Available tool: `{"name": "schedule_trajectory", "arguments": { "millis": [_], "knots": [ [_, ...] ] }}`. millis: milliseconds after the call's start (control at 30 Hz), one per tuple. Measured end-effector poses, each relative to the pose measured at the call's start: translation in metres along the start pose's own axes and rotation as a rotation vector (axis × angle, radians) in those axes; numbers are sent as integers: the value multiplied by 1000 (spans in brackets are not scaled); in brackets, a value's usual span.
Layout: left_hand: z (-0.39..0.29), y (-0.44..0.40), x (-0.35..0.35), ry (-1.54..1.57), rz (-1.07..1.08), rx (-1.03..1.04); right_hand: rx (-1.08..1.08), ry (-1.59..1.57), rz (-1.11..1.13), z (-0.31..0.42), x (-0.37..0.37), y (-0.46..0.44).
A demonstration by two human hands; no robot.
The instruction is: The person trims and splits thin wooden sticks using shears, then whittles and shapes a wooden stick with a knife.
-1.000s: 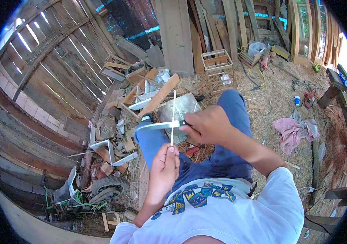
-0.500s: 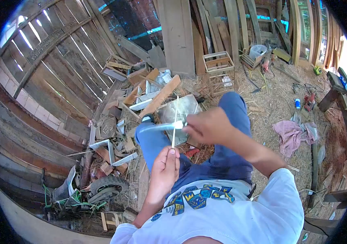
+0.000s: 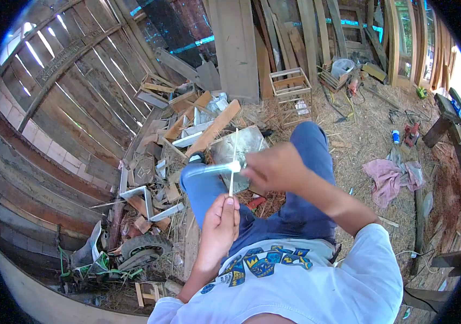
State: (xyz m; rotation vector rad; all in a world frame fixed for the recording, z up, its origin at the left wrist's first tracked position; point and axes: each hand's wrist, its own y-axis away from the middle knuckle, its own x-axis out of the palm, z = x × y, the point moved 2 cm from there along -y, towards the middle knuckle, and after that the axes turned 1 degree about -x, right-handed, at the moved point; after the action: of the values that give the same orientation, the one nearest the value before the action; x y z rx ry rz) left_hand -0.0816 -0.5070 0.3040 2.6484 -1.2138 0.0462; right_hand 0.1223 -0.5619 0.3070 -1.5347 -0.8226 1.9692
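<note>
A thin pale stick stands out from my left hand, whose thumb and fingers pinch its lower end. My right hand, slightly blurred, is closed on the handle of a knife. The blade points left and lies across the stick, above my left hand. Behind the stick is a flat grey board on the ground between my legs. A red object lies under my hands, between my thighs.
Wood offcuts are heaped at the left, above a wheel. A small wooden frame stands ahead. To the right are a pink cloth, a blue can, a red tool and a wooden bench.
The knife and my right hand have shifted slightly along the stick, with the blade still across it. My left hand keeps its pinch in nearly the same place.
</note>
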Motion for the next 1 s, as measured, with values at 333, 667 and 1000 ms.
{"name": "schedule_trajectory", "arguments": {
  "millis": [333,667,1000],
  "knots": [
    [6,-7,-3,-33,-17,-38,80,48,67,-9,9,3],
    [16,-14,-5,4,1,-47,-38,66,69,-10,24,2],
    [26,-13,-15,9,8,-59,173,106,65,-42,30,5]
  ]
}}
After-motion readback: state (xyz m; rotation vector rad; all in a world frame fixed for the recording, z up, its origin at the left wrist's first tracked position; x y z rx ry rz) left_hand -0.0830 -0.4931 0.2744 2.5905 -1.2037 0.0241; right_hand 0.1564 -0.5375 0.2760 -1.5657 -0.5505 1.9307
